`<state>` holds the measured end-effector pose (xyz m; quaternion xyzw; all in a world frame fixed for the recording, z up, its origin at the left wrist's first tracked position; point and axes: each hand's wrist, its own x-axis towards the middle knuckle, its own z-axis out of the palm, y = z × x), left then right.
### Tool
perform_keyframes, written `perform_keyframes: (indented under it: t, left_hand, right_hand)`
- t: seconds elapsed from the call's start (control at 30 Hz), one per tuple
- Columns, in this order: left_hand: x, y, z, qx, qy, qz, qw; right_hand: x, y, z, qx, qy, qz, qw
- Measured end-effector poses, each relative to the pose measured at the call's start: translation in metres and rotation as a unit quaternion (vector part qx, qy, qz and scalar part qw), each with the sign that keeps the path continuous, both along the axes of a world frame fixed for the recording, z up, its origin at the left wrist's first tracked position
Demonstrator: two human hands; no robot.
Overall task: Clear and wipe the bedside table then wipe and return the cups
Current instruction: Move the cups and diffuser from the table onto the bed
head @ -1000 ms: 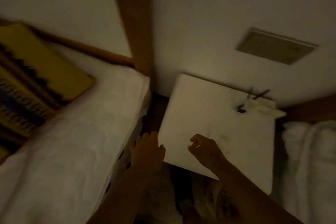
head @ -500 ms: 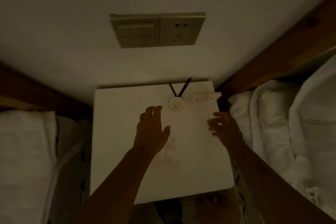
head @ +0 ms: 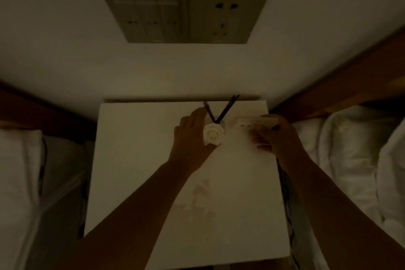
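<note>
Dim view from above of a white bedside tabletop [head: 142, 160] set against a wall between two beds, with white bedding on the left [head: 17, 182] and a rumpled white duvet on the right [head: 350, 149]. A switch-and-socket panel [head: 184, 11] sits on the wall above.

Two bare arms reach to the back of the tabletop. The left hand [head: 192, 136] curls around a small reed diffuser topped with a white rose [head: 213, 133], fingers behind it and thumb in front. Thin dark reeds [head: 225, 109] fan up from the diffuser in a V. The right hand [head: 278, 138], at the back right corner, pinches a flat white oblong item [head: 256, 121] between bent fingers and thumb; what the item is cannot be made out. No cups are in view. A faint brownish stain [head: 199, 193] marks the middle of the tabletop, not yet wiped. A dark cable [head: 285, 193] hangs down the tabletop's right edge.

The step seems to be clearing these last two things before wiping. Risks, as a judgement:
- The diffuser may hold liquid, so tilting it during the lift could spill oil on the tabletop or bedding.
- The loose reeds could catch the wrist or the wall and slide out.
- If the oblong item is joined to the cable, pulling it away could snag.
- Low light makes a fumble likelier.
</note>
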<state>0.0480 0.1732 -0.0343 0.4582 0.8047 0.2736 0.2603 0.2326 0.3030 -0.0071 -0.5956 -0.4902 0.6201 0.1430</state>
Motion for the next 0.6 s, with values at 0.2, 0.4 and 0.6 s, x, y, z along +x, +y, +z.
perform_keyframes:
  t: [0.2,0.4,0.6]
  left_hand:
    - [0.002,0.005,-0.005,0.001,0.053,0.01,0.999]
    - [-0.009,-0.024,0.001,0.025,0.016,0.047,0.998]
    - [-0.035,-0.102,0.01,0.041,-0.119,0.188,0.974]
  right_hand:
    - [-0.013,-0.012,-0.004,-0.004,0.036,0.025,0.999]
    - [-0.034,-0.026,0.001,-0.019,0.046,0.047,0.998]
    - [-0.082,-0.068,0.012,-0.043,0.049,0.133,0.989]
